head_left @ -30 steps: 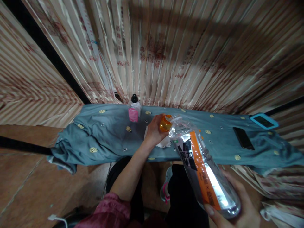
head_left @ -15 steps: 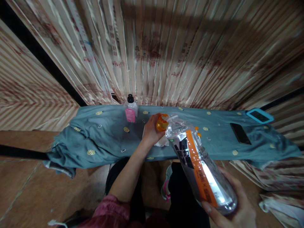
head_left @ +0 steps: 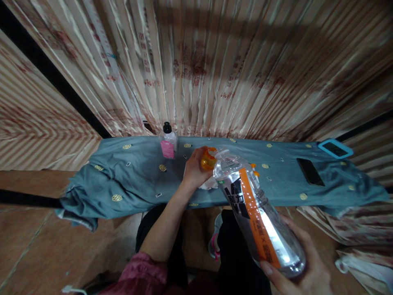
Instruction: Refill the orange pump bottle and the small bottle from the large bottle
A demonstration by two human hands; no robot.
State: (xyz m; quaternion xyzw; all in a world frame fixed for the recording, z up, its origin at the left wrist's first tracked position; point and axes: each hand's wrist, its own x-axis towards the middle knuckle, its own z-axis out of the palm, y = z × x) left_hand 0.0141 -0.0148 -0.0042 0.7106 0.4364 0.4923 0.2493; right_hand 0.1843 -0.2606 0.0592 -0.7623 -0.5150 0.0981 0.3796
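My left hand [head_left: 195,169] is closed around a small orange translucent container [head_left: 208,159] above the middle of the cloth. A large clear plastic bottle [head_left: 259,219] with an orange and silver label is tilted, its mouth at the container's rim. My right hand [head_left: 302,262] grips this bottle near its base. Whether liquid flows between the two cannot be made out. Beneath my left hand lies something white [head_left: 210,183], like tissue, partly hidden. Small orange pieces [head_left: 254,170] show behind the bottle's neck.
A blue-grey patterned cloth [head_left: 138,180] covers the narrow table. On it stand a clear bottle with pink label and black cap [head_left: 168,143], a dark phone [head_left: 310,172] and a blue-framed device [head_left: 335,148]. Pleated curtains [head_left: 196,73] hang close behind.
Almost nothing differs. The view has shifted very slightly; both hands keep their grip, and the tilted bottle stays at the orange container's rim.
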